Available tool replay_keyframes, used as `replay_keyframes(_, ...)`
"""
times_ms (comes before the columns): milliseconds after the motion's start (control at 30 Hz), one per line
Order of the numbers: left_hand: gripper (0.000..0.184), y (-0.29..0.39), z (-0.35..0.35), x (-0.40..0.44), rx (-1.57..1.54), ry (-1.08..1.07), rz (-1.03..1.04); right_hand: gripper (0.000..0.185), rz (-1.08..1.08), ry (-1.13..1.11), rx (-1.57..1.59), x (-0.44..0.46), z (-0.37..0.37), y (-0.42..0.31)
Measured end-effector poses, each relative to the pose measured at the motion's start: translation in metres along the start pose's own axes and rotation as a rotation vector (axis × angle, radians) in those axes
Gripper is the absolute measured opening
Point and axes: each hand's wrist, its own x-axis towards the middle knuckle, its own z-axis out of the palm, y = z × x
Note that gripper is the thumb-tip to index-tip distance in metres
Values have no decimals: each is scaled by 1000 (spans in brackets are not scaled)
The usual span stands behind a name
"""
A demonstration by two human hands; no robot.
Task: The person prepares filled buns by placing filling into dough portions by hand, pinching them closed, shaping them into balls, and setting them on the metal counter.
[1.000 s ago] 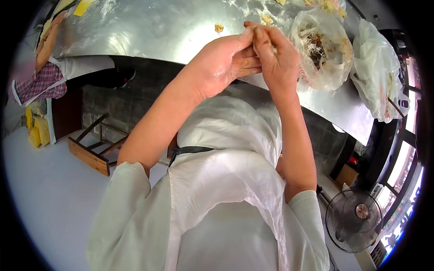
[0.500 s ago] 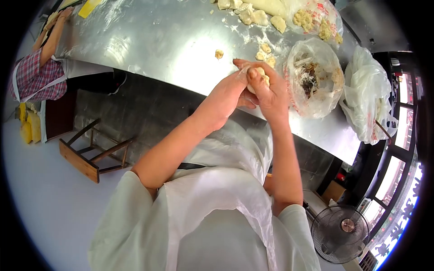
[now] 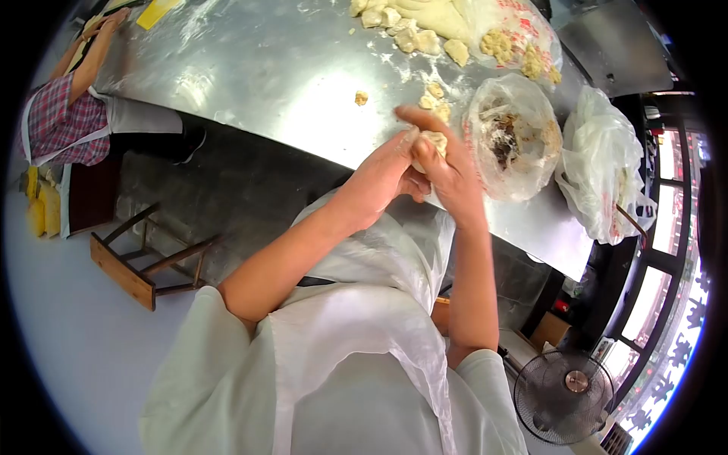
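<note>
Both hands come together above the front edge of the metal table. A small pale piece of dough shows between them. My left hand cups it from the left, its fingers curled beneath and partly hidden. My right hand wraps round it from the other side, with the thumb pressed against it and the forefinger reaching over. Just beyond my hands lie small crumbly yellowish lumps. To their right stands an open clear plastic bag with dark, flour-dusted contents.
Cut dough pieces and a large dough mass lie at the back of the metal table. A lone crumb sits mid-table. White plastic bags are at right. Another person works far left, near a wooden stool.
My view has shifted slightly, so the table and bags appear a little further left. My right forefinger is lifted somewhat higher, and both hands stay round the dough.
</note>
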Motion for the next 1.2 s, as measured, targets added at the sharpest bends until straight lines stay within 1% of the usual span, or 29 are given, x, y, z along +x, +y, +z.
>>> replay_keyframes(33, 51, 0, 4, 0, 31, 26, -32, 44, -8, 3, -88, 0, 3, -1)
replay_keyframes(67, 51, 3, 4, 1, 100, 6, -39, 41, 105, 112, -86, -5, 7, -7)
replay_keyframes(167, 51, 5, 30, -2, -118, 94, 62, 41, 5, 287, -12, -8, 17, 8)
replay_keyframes(200, 51, 3, 27, -3, -105, 74, 74, 42, -79, 312, 0, -5, 20, 11)
replay_keyframes(300, 50, -10, 6, -7, -92, 1, 96, 52, -90, 300, -176, -6, 27, 1)
replay_keyframes(367, 48, -16, -9, -4, -127, -75, 107, 48, 20, 238, 149, -14, 17, 0)
replay_keyframes(433, 46, -13, -13, -5, -150, -159, 41, 50, 98, 116, 157, -14, 7, -4)
replay_keyframes(467, 45, -13, -14, -8, -162, -200, 2, 53, 126, 34, 10, -14, 6, -9)
replay_keyframes(567, 43, -4, 1, -10, -151, -53, -18, 56, 179, 100, -133, -12, 19, -3)
replay_keyframes(633, 43, -6, 3, -7, -277, 13, 36, 56, 31, 200, -260, -5, 33, 13)
replay_keyframes(667, 43, -6, 1, -8, -337, 49, 63, 55, 51, 160, -310, -5, 36, 13)
replay_keyframes(767, 47, 5, -11, -11, -438, 132, 79, 55, 70, 177, 56, 7, 49, 9)
replay_keyframes(800, 48, 7, -17, -11, -436, 100, 106, 49, 102, 160, 198, 5, 48, -4)
replay_keyframes(867, 49, 11, -30, -11, -433, 36, 166, 44, -157, 99, -390, 15, 48, 8)
replay_keyframes(900, 46, 16, -35, -10, -479, 57, 152, 45, -295, 73, -683, 21, 50, 14)
replay_keyframes(933, 43, 20, -39, -10, -525, 74, 134, 50, -333, 36, -668, 22, 56, 18)
replay_keyframes(1000, 38, 27, -46, -9, -616, 104, 96, 49, -372, 34, -891, 25, 68, 15)
replay_keyframes(1033, 36, 31, -51, -9, -597, 130, 97, 49, -388, 32, -1002, 29, 74, 12)
replay_keyframes(1100, 31, 38, -64, -12, -559, 185, 88, 55, -366, -37, -952, 36, 81, 12)
replay_keyframes(1133, 34, 39, -76, -12, -584, 131, 79, 57, -342, -72, -908, 39, 83, 12)
replay_keyframes(1167, 35, 42, -82, -11, -533, 115, 90, 58, -320, -109, -863, 41, 85, 11)
replay_keyframes(1200, 37, 50, -86, -11, -480, 101, 106, 62, -260, -118, -714, 45, 85, 8)
